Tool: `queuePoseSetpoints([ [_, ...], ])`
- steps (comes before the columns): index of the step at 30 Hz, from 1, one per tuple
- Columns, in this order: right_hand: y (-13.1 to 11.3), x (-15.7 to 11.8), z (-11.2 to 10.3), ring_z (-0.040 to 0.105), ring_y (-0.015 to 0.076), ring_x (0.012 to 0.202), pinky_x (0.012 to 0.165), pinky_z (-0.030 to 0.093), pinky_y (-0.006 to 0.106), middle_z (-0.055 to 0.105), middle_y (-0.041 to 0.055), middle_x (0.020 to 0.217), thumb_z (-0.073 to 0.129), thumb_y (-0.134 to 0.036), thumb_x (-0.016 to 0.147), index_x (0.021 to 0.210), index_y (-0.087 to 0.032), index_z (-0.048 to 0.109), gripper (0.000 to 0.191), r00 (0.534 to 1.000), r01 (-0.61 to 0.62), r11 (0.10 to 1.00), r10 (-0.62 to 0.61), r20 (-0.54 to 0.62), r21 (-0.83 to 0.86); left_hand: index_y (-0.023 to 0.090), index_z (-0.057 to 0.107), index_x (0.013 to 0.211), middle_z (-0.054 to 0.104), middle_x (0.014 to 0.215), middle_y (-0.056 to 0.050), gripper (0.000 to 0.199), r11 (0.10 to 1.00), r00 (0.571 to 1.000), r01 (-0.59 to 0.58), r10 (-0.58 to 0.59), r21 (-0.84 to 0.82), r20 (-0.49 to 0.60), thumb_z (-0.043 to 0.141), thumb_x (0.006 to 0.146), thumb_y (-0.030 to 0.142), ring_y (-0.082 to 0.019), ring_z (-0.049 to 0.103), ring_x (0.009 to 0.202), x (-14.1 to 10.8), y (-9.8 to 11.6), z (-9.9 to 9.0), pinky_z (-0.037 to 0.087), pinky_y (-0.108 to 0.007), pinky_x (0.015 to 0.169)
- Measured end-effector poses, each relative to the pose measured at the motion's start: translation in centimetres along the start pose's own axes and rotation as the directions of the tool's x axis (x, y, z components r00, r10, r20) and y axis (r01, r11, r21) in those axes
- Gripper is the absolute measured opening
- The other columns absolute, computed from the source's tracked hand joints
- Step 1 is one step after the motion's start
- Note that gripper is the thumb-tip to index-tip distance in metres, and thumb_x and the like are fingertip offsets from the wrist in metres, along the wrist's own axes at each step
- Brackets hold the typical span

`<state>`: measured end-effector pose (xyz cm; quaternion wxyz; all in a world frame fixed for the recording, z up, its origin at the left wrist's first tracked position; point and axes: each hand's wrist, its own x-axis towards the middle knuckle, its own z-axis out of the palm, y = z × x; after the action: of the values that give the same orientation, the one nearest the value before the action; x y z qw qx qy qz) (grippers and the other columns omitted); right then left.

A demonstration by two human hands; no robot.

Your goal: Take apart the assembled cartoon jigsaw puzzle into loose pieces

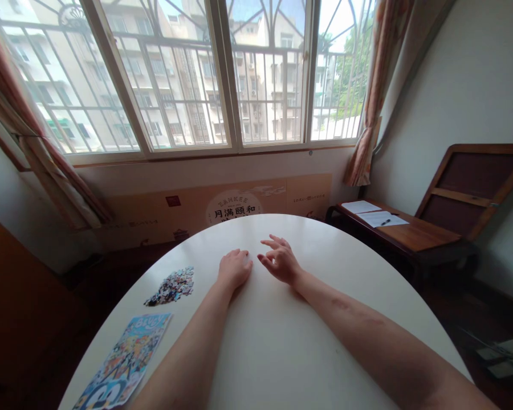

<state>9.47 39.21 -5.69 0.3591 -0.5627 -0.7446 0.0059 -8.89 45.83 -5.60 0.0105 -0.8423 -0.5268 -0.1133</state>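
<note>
Both arms reach over a round white table (277, 353). My left hand (235, 267) lies palm down on it near the middle, its fingers loosely bent and nothing visible in it. Just to the right, my right hand (281, 261) is turned on its side with fingers apart, holding nothing. A small gap separates the two hands. Left of my left hand is a heap of jigsaw puzzle pieces (173, 287). Nearer to me lies a colourful Bluey picture sheet or box lid (130, 359), partly hidden by my left forearm.
Beyond the table, a long printed cardboard panel (188, 205) stands under the barred window (265, 102). At the right, a wooden bench (431, 233) holds papers (361, 207) and a pen (385, 222). Curtains (370, 125) hang at both sides. A brown wooden cabinet (21, 296) is at the left.
</note>
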Motion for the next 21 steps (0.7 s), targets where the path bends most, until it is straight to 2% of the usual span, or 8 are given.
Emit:
queuePoseSetpoints([
  [3,0.1,0.0,0.3,0.047,0.0235,0.136,0.118,0.028,0.044,0.070,0.0035,0.118,0.043,-0.041,0.102,0.062,-0.019,0.069,0.052,0.998,0.059,0.997,-0.057,-0.025,0.059,0.018,0.061,0.132,0.057,0.140,-0.013,0.044,1.000,1.000,-0.004,0.004,-0.001,-0.005,0.049,0.095,0.038,-0.029,0.049,0.132,-0.1,0.1,-0.1,0.035,-0.041,0.113],
  [5,0.3,0.0,0.6,0.061,0.0200,0.117,0.109,0.039,0.035,0.074,0.0054,0.098,0.041,-0.038,0.104,0.062,-0.018,0.068,0.053,0.998,0.066,0.994,-0.064,-0.023,0.087,0.018,0.062,0.131,0.058,0.140,-0.013,0.043,1.000,1.000,0.004,-0.004,0.000,-0.009,0.050,0.095,0.037,-0.029,0.050,0.132,-0.1,0.1,-0.1,0.035,-0.041,0.113],
  [7,0.5,0.0,0.9,0.068,0.0158,0.092,0.094,0.048,0.030,0.072,0.0051,0.082,0.042,-0.038,0.104,0.063,-0.016,0.066,0.052,0.999,0.046,0.994,-0.046,-0.008,0.103,0.018,0.062,0.131,0.057,0.140,-0.013,0.043,1.000,1.000,0.011,-0.011,0.001,-0.010,0.050,0.094,0.037,-0.029,0.050,0.132,-0.1,0.1,0.0,0.035,-0.040,0.113],
  [9,0.6,-0.1,1.2,0.064,0.0125,0.074,0.081,0.050,0.027,0.068,0.0029,0.073,0.047,-0.043,0.102,0.066,-0.014,0.063,0.049,1.000,0.014,0.994,-0.015,0.010,0.109,0.018,0.061,0.132,0.057,0.141,-0.013,0.044,1.000,1.000,0.013,-0.013,0.003,-0.012,0.051,0.094,0.037,-0.029,0.049,0.133,-0.1,0.1,0.1,0.035,-0.039,0.113],
  [11,0.6,-0.1,1.2,0.060,0.0104,0.066,0.075,0.050,0.026,0.063,-0.0001,0.068,0.050,-0.047,0.101,0.069,-0.013,0.060,0.048,1.000,-0.016,0.994,0.013,0.028,0.106,0.019,0.061,0.133,0.056,0.142,-0.013,0.044,1.000,1.000,0.013,-0.013,0.003,-0.014,0.051,0.094,0.037,-0.029,0.048,0.134,-0.1,0.1,0.1,0.035,-0.040,0.113],
  [15,0.4,-0.1,1.1,0.056,0.0084,0.061,0.071,0.050,0.024,0.056,-0.0030,0.063,0.052,-0.043,0.101,0.068,-0.012,0.057,0.046,0.995,-0.072,0.994,0.067,0.069,0.080,0.019,0.062,0.132,0.056,0.142,-0.013,0.043,1.000,1.000,0.011,-0.011,-0.003,-0.020,0.051,0.094,0.036,-0.029,0.049,0.133,0.0,0.0,0.2,0.035,-0.040,0.113],
  [21,0.1,0.1,0.9,0.052,0.0067,0.057,0.062,0.048,0.021,0.054,-0.0036,0.063,0.056,-0.043,0.100,0.072,-0.011,0.058,0.042,0.977,-0.178,0.984,0.173,0.122,0.023,0.018,0.062,0.131,0.055,0.142,-0.014,0.042,0.999,1.000,0.010,-0.011,-0.033,-0.026,0.053,0.093,0.036,-0.030,0.048,0.134,0.0,-0.1,0.4,0.034,-0.042,0.113],
])
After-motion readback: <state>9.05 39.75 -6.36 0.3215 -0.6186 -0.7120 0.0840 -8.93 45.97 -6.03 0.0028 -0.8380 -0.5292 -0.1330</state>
